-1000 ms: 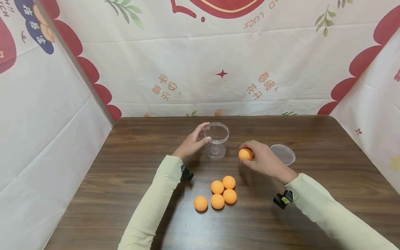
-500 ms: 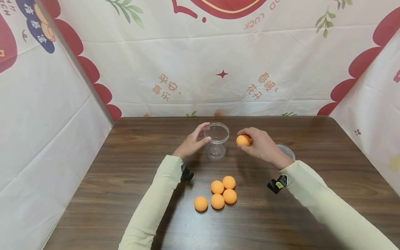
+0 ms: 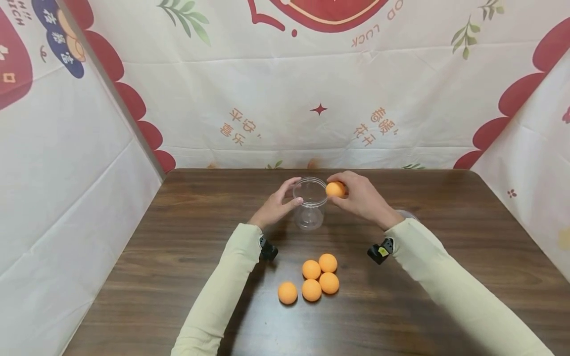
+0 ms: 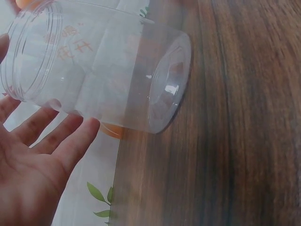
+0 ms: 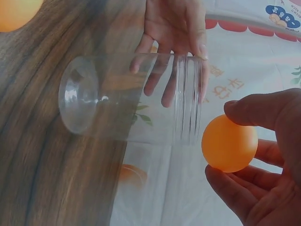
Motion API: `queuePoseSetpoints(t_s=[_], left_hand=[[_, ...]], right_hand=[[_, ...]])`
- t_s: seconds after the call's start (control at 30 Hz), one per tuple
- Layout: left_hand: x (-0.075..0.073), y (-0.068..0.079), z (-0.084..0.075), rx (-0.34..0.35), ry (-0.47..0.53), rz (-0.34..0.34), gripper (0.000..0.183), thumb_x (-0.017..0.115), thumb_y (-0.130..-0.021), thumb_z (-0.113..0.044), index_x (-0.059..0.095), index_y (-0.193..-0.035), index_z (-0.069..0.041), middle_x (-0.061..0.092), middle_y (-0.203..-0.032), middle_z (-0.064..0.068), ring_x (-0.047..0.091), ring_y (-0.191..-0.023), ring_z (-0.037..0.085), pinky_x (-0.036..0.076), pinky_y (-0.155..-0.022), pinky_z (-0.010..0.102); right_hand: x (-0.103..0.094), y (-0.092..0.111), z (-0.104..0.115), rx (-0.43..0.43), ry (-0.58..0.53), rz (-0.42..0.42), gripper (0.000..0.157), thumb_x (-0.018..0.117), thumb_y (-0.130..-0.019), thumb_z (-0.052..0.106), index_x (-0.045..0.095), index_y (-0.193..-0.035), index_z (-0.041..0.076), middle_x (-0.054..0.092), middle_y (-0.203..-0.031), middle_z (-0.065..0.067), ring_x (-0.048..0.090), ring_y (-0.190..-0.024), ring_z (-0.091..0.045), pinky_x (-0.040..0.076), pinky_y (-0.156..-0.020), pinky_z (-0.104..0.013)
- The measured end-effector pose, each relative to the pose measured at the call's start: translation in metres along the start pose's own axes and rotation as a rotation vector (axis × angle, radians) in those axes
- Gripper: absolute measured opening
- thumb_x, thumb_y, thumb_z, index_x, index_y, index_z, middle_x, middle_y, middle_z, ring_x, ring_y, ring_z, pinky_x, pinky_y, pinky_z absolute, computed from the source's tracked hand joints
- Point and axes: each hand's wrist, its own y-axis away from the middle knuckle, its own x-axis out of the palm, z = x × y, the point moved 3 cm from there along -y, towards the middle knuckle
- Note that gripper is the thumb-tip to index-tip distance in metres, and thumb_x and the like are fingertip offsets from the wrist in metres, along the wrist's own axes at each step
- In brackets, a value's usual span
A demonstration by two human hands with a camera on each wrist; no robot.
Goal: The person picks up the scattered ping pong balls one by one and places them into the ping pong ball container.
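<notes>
A transparent plastic jar (image 3: 309,217) with a ringed rim stands upright on the table. My left hand (image 3: 273,206) holds it near the top, thumb at the front and fingers around the far side; in the left wrist view those fingertips (image 4: 91,125) touch its wall. Between thumb and fingertips my right hand (image 3: 362,198) pinches an orange ping-pong ball (image 5: 229,143), just beside the jar's rim on the right. Closer to me lie several more orange ping-pong balls (image 3: 311,290), most of them in a tight cluster and one slightly apart on the left.
A transparent round lid (image 3: 406,214) lies right of the jar, mostly hidden behind my right forearm. The brown wood-grain table (image 3: 200,277) ends at a printed white cloth (image 3: 285,99) behind it, with more cloth at both sides.
The right hand has lifted the ping-pong ball up and leftward from beside the lid to the jar's rim. My left hand stays on the jar, and the balls on the table have not moved.
</notes>
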Motion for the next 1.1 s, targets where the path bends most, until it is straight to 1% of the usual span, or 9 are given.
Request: queuePoseSetpoints(t_s=[0.17,0.27,0.4,0.63,0.8,1.03,1.1], left_hand=[[0.0,0.0,-0.002,0.005,0.027,0.004,0.057,0.053,-0.098,-0.025,0.027,-0.148,-0.022,0.042,-0.146,0.013,0.041,-0.134,0.032,0.037,-0.108,0.051],[-0.002,0.005,-0.017,-0.006,0.043,0.026,0.058,0.053,-0.098,-0.023,0.026,-0.149,-0.015,0.04,-0.147,0.018,0.038,-0.135,0.036,0.034,-0.109,0.053],[-0.006,0.014,-0.038,-0.033,0.042,0.051,0.059,0.051,-0.099,-0.02,0.023,-0.149,-0.006,0.037,-0.147,0.024,0.037,-0.135,0.04,0.034,-0.109,0.052],[-0.008,0.016,-0.039,-0.037,0.032,0.04,0.058,0.051,-0.099,-0.018,0.024,-0.149,-0.007,0.038,-0.147,0.022,0.037,-0.136,0.037,0.035,-0.109,0.051],[-0.008,0.014,-0.038,-0.038,0.033,0.046,0.058,0.05,-0.099,-0.018,0.023,-0.15,-0.006,0.035,-0.148,0.024,0.035,-0.137,0.038,0.035,-0.109,0.052],[-0.002,0.002,-0.005,-0.037,0.05,0.031,0.06,0.052,-0.099,-0.023,0.022,-0.151,-0.017,0.034,-0.15,0.021,0.034,-0.137,0.038,0.034,-0.109,0.053],[-0.001,0.002,-0.001,-0.034,0.048,0.021,0.059,0.052,-0.099,-0.024,0.024,-0.15,-0.02,0.036,-0.149,0.019,0.034,-0.137,0.038,0.035,-0.109,0.052]], right_hand=[[0.005,-0.007,0.003,-0.007,-0.024,0.005,0.037,0.071,-0.084,0.013,0.061,-0.117,-0.001,0.062,-0.114,-0.016,0.058,-0.091,-0.027,0.051,-0.079,-0.042],[0.008,-0.01,0.005,-0.018,-0.03,0.001,0.038,0.07,-0.084,0.012,0.06,-0.118,-0.002,0.061,-0.115,-0.017,0.058,-0.092,-0.027,0.051,-0.08,-0.043],[0.012,-0.014,0.007,-0.044,-0.032,-0.013,0.038,0.071,-0.084,0.011,0.058,-0.118,-0.002,0.061,-0.113,-0.017,0.057,-0.091,-0.027,0.051,-0.08,-0.043],[0.017,-0.02,0.009,-0.063,-0.03,-0.022,0.033,0.07,-0.084,0.013,0.06,-0.113,0.0,0.062,-0.11,-0.015,0.057,-0.09,-0.026,0.05,-0.08,-0.042],[0.019,-0.023,0.01,-0.057,-0.035,-0.016,0.034,0.071,-0.084,0.012,0.06,-0.114,0.0,0.062,-0.11,-0.015,0.057,-0.09,-0.026,0.05,-0.08,-0.042],[0.023,-0.025,0.012,-0.046,-0.046,0.004,0.036,0.071,-0.084,0.013,0.059,-0.115,0.001,0.062,-0.111,-0.015,0.057,-0.09,-0.026,0.051,-0.08,-0.042],[0.024,-0.025,0.012,-0.046,-0.043,0.005,0.036,0.071,-0.084,0.014,0.059,-0.116,0.001,0.062,-0.111,-0.015,0.057,-0.09,-0.026,0.051,-0.079,-0.042]])
